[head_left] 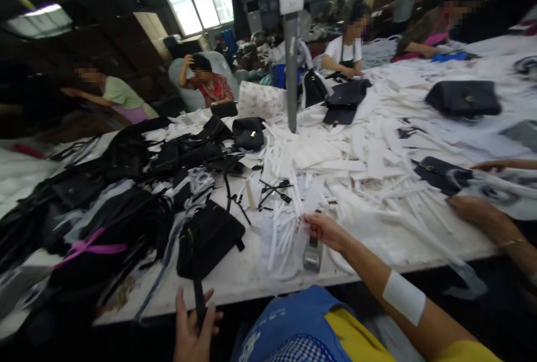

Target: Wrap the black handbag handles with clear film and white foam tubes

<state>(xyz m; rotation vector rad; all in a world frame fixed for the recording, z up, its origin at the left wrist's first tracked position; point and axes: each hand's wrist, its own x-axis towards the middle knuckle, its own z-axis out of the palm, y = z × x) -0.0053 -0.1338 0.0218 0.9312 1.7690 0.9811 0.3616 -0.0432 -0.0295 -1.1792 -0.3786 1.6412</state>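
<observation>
My left hand (195,323), at the table's front edge, has its thumb and fingers around a black strap (198,294). This strap runs up to a small black handbag (212,239) lying tilted on the table. My right hand (329,230) is reached out over the table with thumb and fingertips pinched together, beside white paper strips (289,227) and thin translucent sheeting. What the pinch holds, if anything, is too blurred to make out. Under that hand lies a grey handheld tool (312,253), partly covered by the fingers. Black strap pieces with buckles (274,191) lie beyond.
Black bags and straps (126,211) are heaped at the left, one bundle tied with a pink ribbon (90,247). White stuffing strips (361,155) cover the middle. A grey post (291,71) rises from the table. At right, a co-worker's hands (478,211) are near a dark bag (442,174). Several people work beyond.
</observation>
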